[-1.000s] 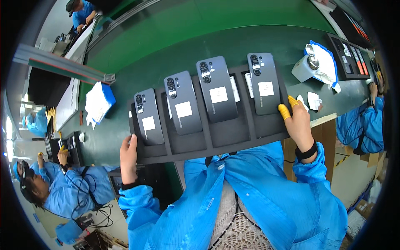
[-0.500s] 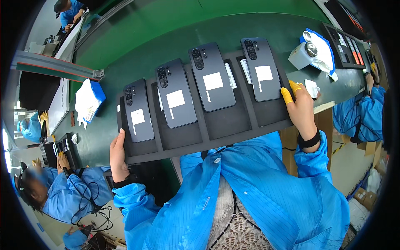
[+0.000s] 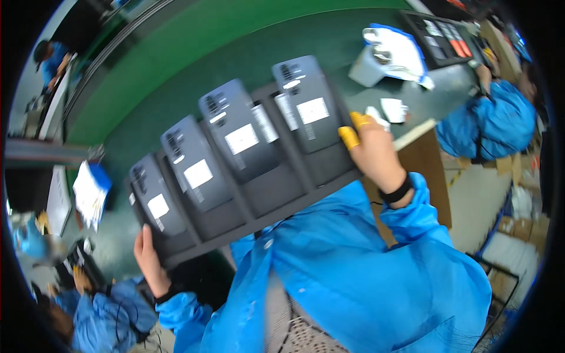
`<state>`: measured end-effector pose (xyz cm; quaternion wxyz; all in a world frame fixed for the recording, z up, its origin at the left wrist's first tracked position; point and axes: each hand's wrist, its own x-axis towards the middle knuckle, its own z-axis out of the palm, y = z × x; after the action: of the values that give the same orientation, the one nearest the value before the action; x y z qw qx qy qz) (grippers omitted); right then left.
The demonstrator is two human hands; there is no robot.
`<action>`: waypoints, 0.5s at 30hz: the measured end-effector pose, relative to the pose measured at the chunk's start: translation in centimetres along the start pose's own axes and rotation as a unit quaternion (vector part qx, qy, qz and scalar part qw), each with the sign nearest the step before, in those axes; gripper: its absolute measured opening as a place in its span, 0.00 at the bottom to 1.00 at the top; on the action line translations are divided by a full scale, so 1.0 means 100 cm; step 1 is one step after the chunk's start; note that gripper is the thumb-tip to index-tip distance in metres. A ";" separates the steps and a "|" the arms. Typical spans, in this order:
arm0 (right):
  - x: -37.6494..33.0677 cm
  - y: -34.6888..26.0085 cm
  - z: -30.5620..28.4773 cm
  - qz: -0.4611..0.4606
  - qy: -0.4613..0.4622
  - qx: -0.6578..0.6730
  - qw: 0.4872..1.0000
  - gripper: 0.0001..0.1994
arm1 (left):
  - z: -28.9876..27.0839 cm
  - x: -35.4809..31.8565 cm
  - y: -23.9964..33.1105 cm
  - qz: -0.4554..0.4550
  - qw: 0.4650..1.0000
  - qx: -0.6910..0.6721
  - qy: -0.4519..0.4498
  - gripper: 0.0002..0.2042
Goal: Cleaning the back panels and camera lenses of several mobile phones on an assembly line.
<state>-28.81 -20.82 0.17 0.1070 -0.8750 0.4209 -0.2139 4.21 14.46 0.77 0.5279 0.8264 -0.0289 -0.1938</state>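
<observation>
The tray (image 3: 276, 194), a dark slotted one, is being held tilted in the air above the green table (image 3: 176, 76), close against the person's blue coat (image 3: 365, 270), and four dark phones (image 3: 238, 138) are sitting side by side in its slots, backs up. The left hand (image 3: 150, 259) is clamping its fingers on the tray's lower left end, while the right hand (image 3: 374, 156), with yellow finger covers (image 3: 348, 136), is gripping the upper right end.
</observation>
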 end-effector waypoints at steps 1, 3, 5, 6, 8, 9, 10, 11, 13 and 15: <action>0.001 0.002 -0.002 -0.023 -0.009 -0.014 1.000 0.14 | -0.003 0.005 -0.011 0.024 1.000 0.014 0.004 0.13; 0.002 0.017 -0.015 0.014 -0.061 0.006 0.998 0.13 | -0.015 0.011 -0.025 0.072 0.994 0.081 -0.004 0.13; 0.007 0.020 -0.041 0.080 0.008 0.014 0.997 0.12 | -0.021 0.007 -0.034 0.126 0.981 0.140 0.039 0.15; 0.006 0.035 -0.048 0.085 0.017 -0.018 0.996 0.12 | -0.014 0.003 -0.029 0.166 0.968 0.171 0.073 0.14; 0.007 0.050 -0.060 0.079 0.028 -0.039 0.996 0.12 | -0.004 -0.017 -0.016 0.241 0.931 0.231 0.149 0.14; 0.005 0.052 -0.059 0.049 0.027 -0.035 0.998 0.12 | 0.004 -0.028 -0.007 0.276 0.917 0.252 0.138 0.13; 0.003 0.055 -0.054 0.020 0.023 -0.031 0.999 0.12 | 0.018 -0.037 0.005 0.309 0.902 0.274 0.125 0.13; 0.001 0.058 -0.048 -0.010 0.020 -0.023 0.999 0.12 | 0.035 -0.047 0.014 0.342 0.884 0.298 0.114 0.12; -0.009 0.062 -0.030 0.013 -0.010 -0.061 0.998 0.10 | 0.075 -0.066 0.029 0.372 0.889 0.262 0.047 0.09; -0.006 0.070 -0.018 0.044 -0.027 -0.105 0.993 0.09 | 0.102 -0.081 0.036 0.392 0.890 0.233 -0.005 0.08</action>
<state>-34.83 -24.76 -1.01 0.0353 -0.8673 0.4764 -0.1403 -6.26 6.12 2.55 0.3530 0.8463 -0.3972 0.0369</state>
